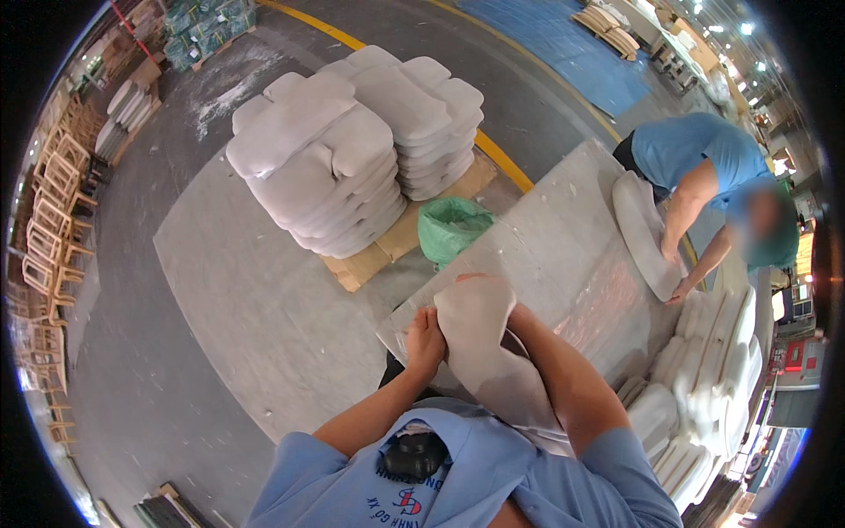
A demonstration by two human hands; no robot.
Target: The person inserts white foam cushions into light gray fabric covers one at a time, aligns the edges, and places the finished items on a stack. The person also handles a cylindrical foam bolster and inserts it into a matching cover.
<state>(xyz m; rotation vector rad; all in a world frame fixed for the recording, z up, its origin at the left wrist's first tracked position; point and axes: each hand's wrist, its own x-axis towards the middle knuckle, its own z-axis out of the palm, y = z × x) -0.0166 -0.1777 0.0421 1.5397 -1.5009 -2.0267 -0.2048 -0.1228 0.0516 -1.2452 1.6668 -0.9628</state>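
Observation:
A light grey padded seat cushion [480, 330] is tilted up in front of my body, above the near edge of the table. My left hand [426, 341] is closed on its left edge, thumb side up. From the right, my right hand [521, 322] holds the cushion's other edge; most of its fingers are hidden behind the padding. A bit of skin shows over the cushion's top edge, and I cannot tell which hand it belongs to. The lower end of the cushion lies close to my shirt and right forearm.
Plastic film covers the table [550, 220]. Across it, a co-worker [695, 167] handles another cushion [647, 233]. Stacked cushions [713, 370] stand at right, more [326, 158] on cardboard [370, 260] at far left. A green bag [451, 231] sits beside the table; chair frames [53, 202] line the left.

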